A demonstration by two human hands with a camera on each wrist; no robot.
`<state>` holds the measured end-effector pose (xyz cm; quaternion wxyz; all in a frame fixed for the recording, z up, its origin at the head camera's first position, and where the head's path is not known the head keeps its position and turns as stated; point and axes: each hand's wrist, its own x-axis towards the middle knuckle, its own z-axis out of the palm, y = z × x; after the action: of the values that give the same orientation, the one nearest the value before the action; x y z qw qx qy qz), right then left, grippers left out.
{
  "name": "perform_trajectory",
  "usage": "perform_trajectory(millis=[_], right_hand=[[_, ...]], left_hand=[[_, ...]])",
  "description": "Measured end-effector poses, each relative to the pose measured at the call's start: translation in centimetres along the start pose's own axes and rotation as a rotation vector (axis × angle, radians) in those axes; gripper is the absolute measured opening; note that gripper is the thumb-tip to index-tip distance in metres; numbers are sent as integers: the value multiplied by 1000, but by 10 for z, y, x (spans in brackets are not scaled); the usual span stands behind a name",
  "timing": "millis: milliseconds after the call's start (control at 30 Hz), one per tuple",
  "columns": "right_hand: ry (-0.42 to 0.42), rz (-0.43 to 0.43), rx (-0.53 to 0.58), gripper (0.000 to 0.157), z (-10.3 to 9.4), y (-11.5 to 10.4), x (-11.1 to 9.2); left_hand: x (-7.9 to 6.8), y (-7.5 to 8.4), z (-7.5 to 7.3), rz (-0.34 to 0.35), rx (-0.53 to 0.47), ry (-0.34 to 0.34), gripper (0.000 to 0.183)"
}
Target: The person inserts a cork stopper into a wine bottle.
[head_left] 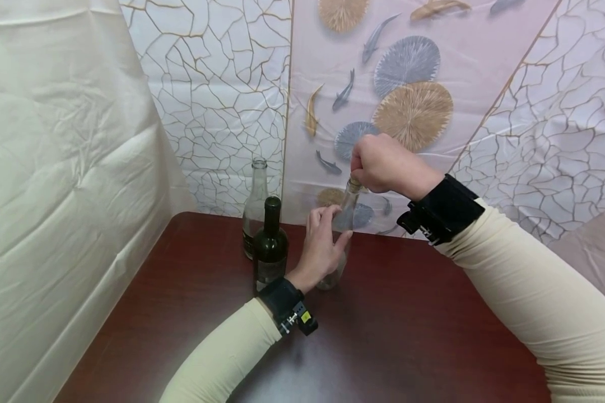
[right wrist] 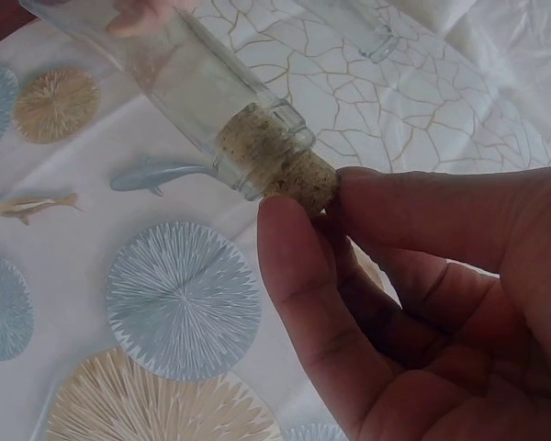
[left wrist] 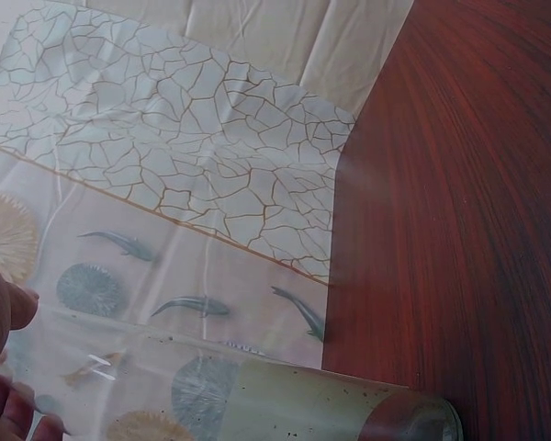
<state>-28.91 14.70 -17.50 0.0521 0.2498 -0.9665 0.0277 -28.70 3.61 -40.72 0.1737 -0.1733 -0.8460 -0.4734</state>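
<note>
A clear glass bottle (head_left: 352, 201) stands tilted on the table, its neck leaning to the right. My left hand (head_left: 321, 243) grips its body, fingers on the far side and thumb on the near side. Above it my right hand (head_left: 383, 165) is at the bottle's mouth. The right wrist view shows the thumb and a finger pinching a cork (right wrist: 310, 184), with part of it inside the neck and part sticking out. In the left wrist view the bottle's base (left wrist: 413, 418) meets the dark wood, and only some left fingers (left wrist: 16, 409) show.
A dark green wine bottle (head_left: 270, 243) stands upright just left of my left hand. Behind it is another clear bottle (head_left: 256, 210) without a stopper. The reddish-brown table (head_left: 413, 330) ends at a patterned cloth backdrop (head_left: 222, 101); a plain cream cloth (head_left: 70, 184) hangs at the left.
</note>
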Motion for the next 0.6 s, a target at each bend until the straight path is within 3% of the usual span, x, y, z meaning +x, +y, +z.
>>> perform_trajectory(millis=[267,600], right_hand=[[65,-59,-31,34,-2,-2,1],[68,21,59,18,7,3,-8]], left_hand=[[5,0,-4,19,-9,9,49],[1,0,-1,-13,-13,0,53]])
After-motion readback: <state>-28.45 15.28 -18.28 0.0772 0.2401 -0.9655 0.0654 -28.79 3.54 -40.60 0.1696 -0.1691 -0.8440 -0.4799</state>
